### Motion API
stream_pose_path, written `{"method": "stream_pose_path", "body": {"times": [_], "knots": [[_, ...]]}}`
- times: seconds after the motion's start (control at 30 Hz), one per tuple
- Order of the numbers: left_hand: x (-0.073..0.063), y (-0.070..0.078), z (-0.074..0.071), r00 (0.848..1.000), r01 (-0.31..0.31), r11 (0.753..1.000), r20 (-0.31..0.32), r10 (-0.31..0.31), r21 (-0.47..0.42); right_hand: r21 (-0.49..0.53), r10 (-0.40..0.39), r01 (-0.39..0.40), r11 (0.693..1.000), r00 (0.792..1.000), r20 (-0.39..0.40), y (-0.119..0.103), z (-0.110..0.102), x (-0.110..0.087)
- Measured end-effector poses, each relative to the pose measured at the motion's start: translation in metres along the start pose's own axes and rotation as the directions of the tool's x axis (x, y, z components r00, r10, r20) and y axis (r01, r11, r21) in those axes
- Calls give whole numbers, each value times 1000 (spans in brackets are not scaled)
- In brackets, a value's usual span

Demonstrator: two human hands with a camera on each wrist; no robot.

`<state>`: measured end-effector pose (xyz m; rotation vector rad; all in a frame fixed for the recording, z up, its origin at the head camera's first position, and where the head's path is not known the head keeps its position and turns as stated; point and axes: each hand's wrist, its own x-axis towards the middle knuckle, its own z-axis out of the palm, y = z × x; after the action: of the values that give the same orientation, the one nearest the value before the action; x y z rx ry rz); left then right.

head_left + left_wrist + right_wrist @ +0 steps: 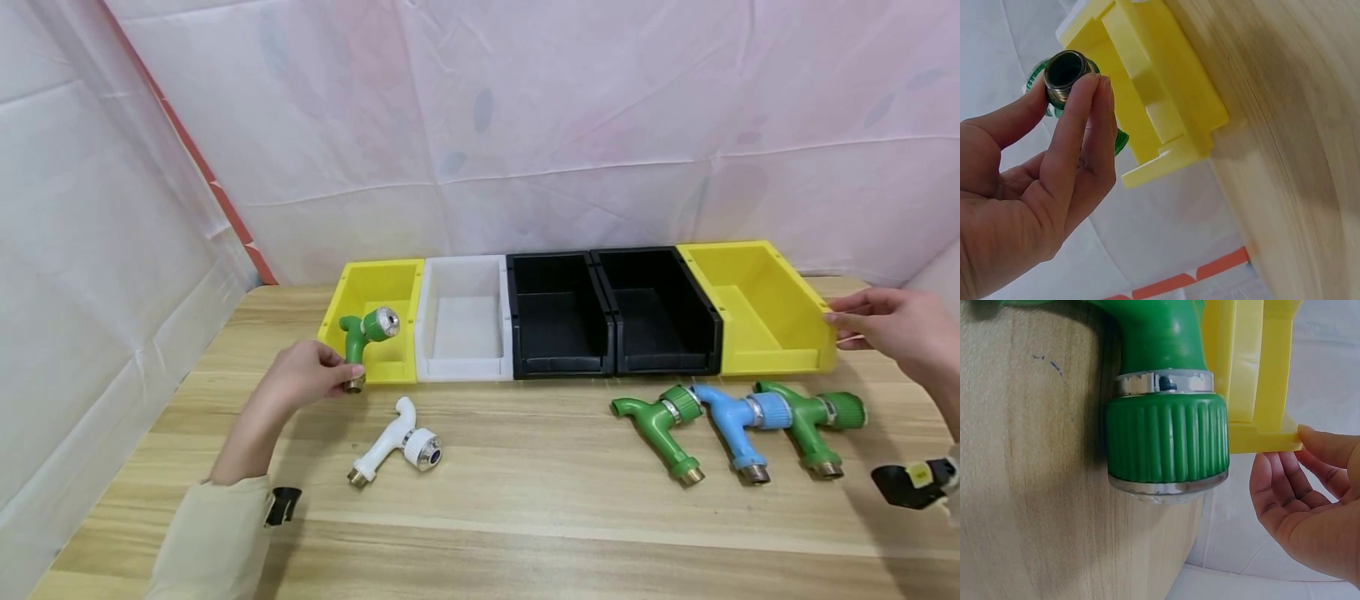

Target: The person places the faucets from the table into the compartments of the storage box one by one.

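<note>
The left hand [309, 372] pinches a silver-capped green tap [358, 337], its bore [1065, 69] visible only from the left wrist, the right hand [902, 327] a yellow bin's right edge [801, 284].

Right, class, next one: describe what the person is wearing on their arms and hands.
The left hand and right hand wear no gloves. A plain cream fabric sleeve covers the left forearm, with a small black fitting at its cuff. By the right wrist sits a bulkier black device bearing a yellow label.
</note>
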<state>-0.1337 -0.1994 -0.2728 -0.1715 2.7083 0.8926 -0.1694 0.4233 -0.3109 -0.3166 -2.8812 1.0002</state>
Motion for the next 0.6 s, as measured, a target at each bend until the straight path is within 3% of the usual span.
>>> {"method": "stream_pose_path", "body": {"times": [0.3, 0.6], "knots": [[12, 3, -5, 1000, -29, 1000, -8, 29, 4, -3, 1, -1, 1000, 1000, -1, 2, 1, 0], [22, 10, -5, 1000, 16, 1000, -8, -16, -4, -9, 13, -13, 1000, 1000, -4, -1, 1, -1]]}}
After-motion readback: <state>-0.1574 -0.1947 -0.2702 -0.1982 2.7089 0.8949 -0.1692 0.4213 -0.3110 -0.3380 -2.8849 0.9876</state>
